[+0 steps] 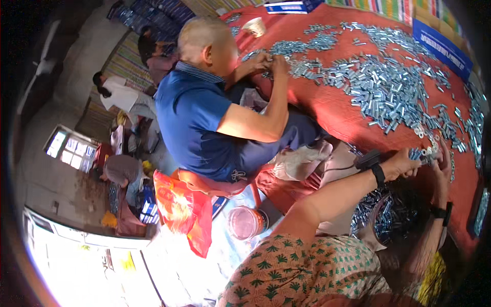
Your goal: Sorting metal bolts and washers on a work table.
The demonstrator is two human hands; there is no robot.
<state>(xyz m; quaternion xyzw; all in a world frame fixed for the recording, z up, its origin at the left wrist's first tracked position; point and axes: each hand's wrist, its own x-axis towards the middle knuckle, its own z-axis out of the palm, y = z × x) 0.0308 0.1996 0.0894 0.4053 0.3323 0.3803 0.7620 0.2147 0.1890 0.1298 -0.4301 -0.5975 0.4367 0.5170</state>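
Note:
My left hand (401, 165) is closed around a few small shiny metal cylinders (415, 153), whose ends stick out past the fingers. Close beside it, my right hand (443, 165) has its fingers bent in against the same spot; what they pinch is too small to make out. Pale ring-shaped washers (419, 131) lie on the red cloth (353, 135) just beyond both hands. Below my forearms, a heap of dark metal bolts (391, 217) fills a container at my lap. A large pile of silvery metal sleeves (388, 89) spreads across the cloth ahead.
At my left a person in a blue shirt (192, 117) works at the same cloth, both hands near small parts. A blue box (442, 48) stands at the far right. A bucket (243, 222) and a red bag (184, 210) are on the left. Other people sit farther back.

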